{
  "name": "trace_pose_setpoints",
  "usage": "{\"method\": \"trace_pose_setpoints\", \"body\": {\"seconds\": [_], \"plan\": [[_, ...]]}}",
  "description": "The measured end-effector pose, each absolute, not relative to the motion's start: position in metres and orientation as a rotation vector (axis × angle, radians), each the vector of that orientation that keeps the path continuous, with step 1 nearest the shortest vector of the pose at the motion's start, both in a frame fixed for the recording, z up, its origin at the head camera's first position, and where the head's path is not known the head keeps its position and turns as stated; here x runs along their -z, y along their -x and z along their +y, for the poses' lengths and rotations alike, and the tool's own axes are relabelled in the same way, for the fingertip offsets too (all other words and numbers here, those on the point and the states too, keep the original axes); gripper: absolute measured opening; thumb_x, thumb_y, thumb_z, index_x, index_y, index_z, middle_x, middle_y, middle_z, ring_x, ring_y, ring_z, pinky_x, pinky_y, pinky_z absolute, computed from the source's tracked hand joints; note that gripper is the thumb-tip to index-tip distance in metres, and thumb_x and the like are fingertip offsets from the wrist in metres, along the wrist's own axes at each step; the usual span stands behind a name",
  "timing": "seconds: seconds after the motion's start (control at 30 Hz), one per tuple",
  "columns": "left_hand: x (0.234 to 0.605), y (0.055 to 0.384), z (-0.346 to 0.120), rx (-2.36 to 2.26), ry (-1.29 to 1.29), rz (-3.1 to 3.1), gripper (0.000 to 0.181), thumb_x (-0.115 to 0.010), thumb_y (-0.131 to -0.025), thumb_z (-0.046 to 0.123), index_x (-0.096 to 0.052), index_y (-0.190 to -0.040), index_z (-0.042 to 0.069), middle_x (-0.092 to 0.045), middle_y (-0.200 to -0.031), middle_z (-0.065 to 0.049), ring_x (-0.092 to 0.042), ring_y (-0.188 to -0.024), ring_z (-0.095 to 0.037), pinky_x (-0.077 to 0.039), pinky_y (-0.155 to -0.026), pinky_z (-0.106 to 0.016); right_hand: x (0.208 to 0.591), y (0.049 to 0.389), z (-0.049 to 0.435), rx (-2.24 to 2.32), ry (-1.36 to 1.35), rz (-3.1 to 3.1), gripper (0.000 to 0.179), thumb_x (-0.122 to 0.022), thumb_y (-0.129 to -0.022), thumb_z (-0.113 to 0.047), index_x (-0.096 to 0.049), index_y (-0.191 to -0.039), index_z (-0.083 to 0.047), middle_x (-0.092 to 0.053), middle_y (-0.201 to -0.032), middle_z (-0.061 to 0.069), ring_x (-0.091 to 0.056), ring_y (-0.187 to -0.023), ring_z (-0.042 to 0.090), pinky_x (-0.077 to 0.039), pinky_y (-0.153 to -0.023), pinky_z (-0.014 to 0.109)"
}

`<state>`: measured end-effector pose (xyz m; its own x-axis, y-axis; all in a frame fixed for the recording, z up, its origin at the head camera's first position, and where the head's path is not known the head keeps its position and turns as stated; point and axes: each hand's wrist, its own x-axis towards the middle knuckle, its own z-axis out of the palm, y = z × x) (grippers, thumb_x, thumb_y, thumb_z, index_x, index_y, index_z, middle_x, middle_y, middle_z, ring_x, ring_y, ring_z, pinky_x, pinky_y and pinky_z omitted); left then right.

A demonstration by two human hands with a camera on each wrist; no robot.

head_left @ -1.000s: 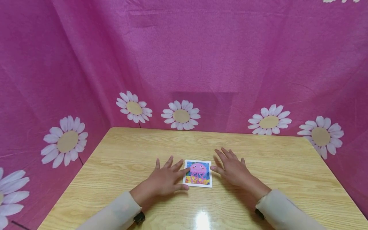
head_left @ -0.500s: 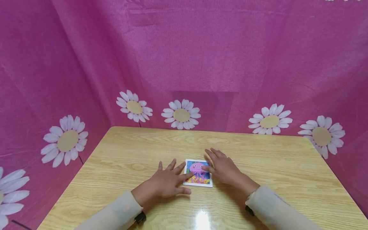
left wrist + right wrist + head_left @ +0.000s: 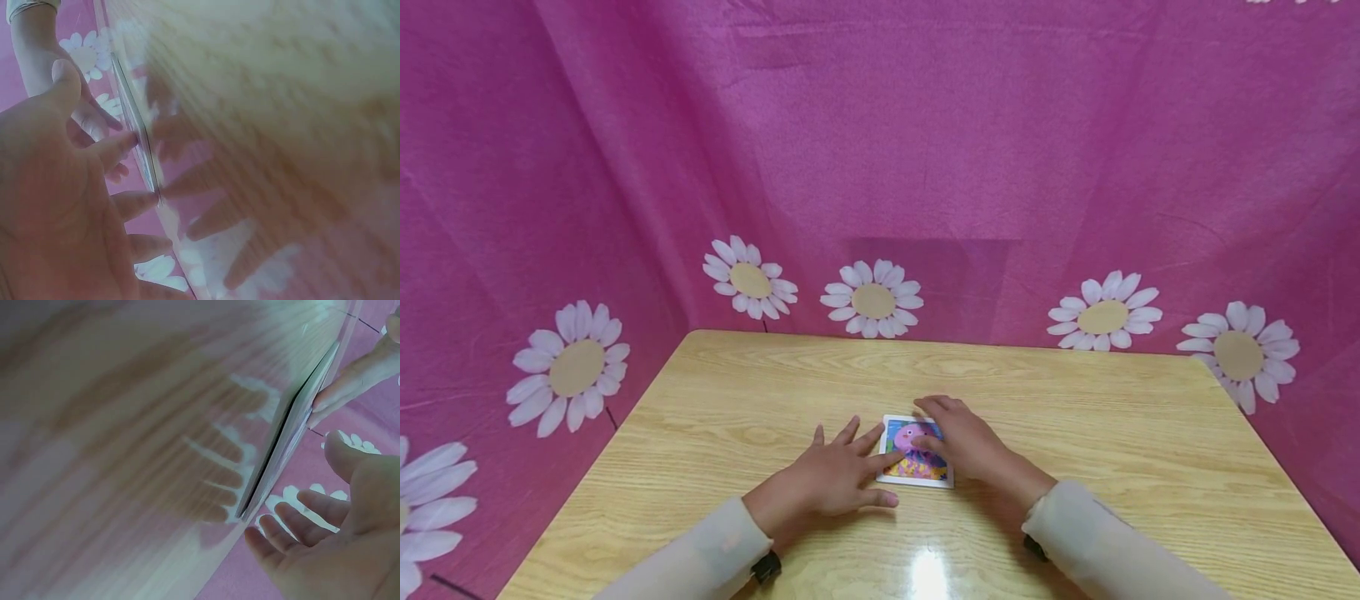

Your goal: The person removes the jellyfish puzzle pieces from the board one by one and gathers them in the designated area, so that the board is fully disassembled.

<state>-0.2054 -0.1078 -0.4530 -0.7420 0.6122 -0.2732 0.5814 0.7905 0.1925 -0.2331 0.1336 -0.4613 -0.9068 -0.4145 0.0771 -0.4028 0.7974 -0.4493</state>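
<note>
A thin square board (image 3: pixel 915 472) with a white border and a pink jellyfish picture lies flat on the table. My left hand (image 3: pixel 833 477) is spread beside its left edge, with the index finger reaching onto the picture. Over the board's right side is my right hand (image 3: pixel 972 443), fingers loosely bent and thumb above the jellyfish, covering part of it. The left wrist view shows the board (image 3: pixel 139 128) edge-on with a left fingertip touching it. In the right wrist view, the right hand (image 3: pixel 337 525) appears apart from the board (image 3: pixel 292 428).
The wood-grain table (image 3: pixel 760 392) reflects light near its front. A pink cloth (image 3: pixel 880 150) printed with white daisies hangs behind the table and along its sides. A small black object (image 3: pixel 766 568) shows at the left cuff, and a similar one (image 3: pixel 1035 547) at the right.
My right hand has moved left from beside the board to over its right part, and its fingers have bent more. The left hand has shifted slightly right and stays spread.
</note>
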Motion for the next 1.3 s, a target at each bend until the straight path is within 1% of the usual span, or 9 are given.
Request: {"method": "trace_pose_setpoints", "body": {"seconds": [0.1, 0.3, 0.57, 0.63, 0.77, 0.93, 1.17, 1.3], "plan": [[0.453, 0.206, -0.108, -0.142, -0.908, 2.650, 0.073, -0.035, -0.095, 0.081, -0.029, -0.160, 0.048, -0.012, -0.173, -0.001, -0.010, -0.158, -0.041, -0.016, -0.111, -0.081, 0.461, 0.234, 0.128, 0.762, 0.697, 2.948, 0.053, -0.075, -0.096, -0.025, -0.059, -0.142, -0.003, -0.060, -0.141, 0.016, -0.054, -0.133, 0.037, -0.047, -0.106, 0.056], [0.453, 0.206, -0.108, -0.144, -0.903, 2.645, 0.074, -0.035, -0.094, 0.081, -0.029, -0.160, 0.048, -0.012, -0.174, -0.001, -0.011, -0.157, -0.042, -0.018, -0.111, -0.080, 0.463, 0.238, 0.120, 0.796, 0.699, 2.944, 0.043, -0.077, -0.095, -0.020, -0.065, -0.133, -0.004, -0.063, -0.130, 0.014, -0.057, -0.125, 0.034, -0.047, -0.107, 0.052], [0.453, 0.206, -0.108, -0.172, -0.882, 2.623, 0.074, -0.037, -0.094, 0.080, -0.028, -0.160, 0.048, -0.011, -0.174, 0.000, -0.012, -0.157, -0.042, -0.019, -0.112, -0.079, 0.467, 0.245, 0.114, 0.915, 0.666, 2.872, 0.028, -0.079, -0.092, -0.013, -0.071, -0.119, -0.005, -0.065, -0.117, 0.011, -0.061, -0.115, 0.033, -0.050, -0.101, 0.052], [0.453, 0.206, -0.108, -0.171, -0.883, 2.621, 0.074, -0.037, -0.094, 0.080, -0.027, -0.161, 0.048, -0.010, -0.174, 0.000, -0.011, -0.157, -0.042, -0.020, -0.112, -0.079, 0.468, 0.247, 0.112, 0.936, 0.640, 2.859, 0.027, -0.079, -0.092, -0.012, -0.072, -0.117, -0.006, -0.065, -0.115, 0.010, -0.062, -0.113, 0.032, -0.051, -0.100, 0.050], [0.452, 0.207, -0.109, -0.177, -0.879, 2.616, 0.073, -0.037, -0.095, 0.079, -0.027, -0.161, 0.048, -0.009, -0.174, 0.000, -0.011, -0.157, -0.042, -0.021, -0.112, -0.078, 0.469, 0.252, 0.110, 0.972, 0.605, 2.845, 0.025, -0.081, -0.089, -0.010, -0.074, -0.112, -0.005, -0.066, -0.109, 0.009, -0.063, -0.104, 0.027, -0.052, -0.096, 0.047], [0.450, 0.207, -0.109, -0.186, -0.872, 2.596, 0.073, -0.037, -0.096, 0.079, -0.027, -0.161, 0.048, -0.009, -0.174, 0.001, -0.010, -0.158, -0.041, -0.020, -0.112, -0.078, 0.467, 0.253, 0.108, 1.027, 0.528, 2.813, 0.022, -0.083, -0.087, -0.009, -0.076, -0.107, -0.006, -0.065, -0.104, 0.007, -0.061, -0.093, 0.020, -0.053, -0.089, 0.043], [0.449, 0.209, -0.110, -0.202, -0.870, 2.564, 0.073, -0.037, -0.096, 0.078, -0.025, -0.161, 0.048, -0.007, -0.174, 0.001, -0.007, -0.158, -0.041, -0.018, -0.113, -0.078, 0.466, 0.254, 0.107, 1.030, 0.503, 2.818, 0.021, -0.085, -0.085, -0.009, -0.077, -0.104, -0.007, -0.065, -0.101, 0.005, -0.060, -0.090, 0.018, -0.052, -0.085, 0.040], [0.450, 0.210, -0.109, -0.203, -0.860, 2.555, 0.073, -0.037, -0.096, 0.079, -0.024, -0.161, 0.049, -0.006, -0.174, 0.001, -0.006, -0.158, -0.040, -0.017, -0.114, -0.078, 0.468, 0.256, 0.104, 1.029, 0.485, 2.816, 0.020, -0.085, -0.084, -0.008, -0.076, -0.102, -0.008, -0.066, -0.100, 0.005, -0.060, -0.090, 0.018, -0.052, -0.086, 0.040]]}}
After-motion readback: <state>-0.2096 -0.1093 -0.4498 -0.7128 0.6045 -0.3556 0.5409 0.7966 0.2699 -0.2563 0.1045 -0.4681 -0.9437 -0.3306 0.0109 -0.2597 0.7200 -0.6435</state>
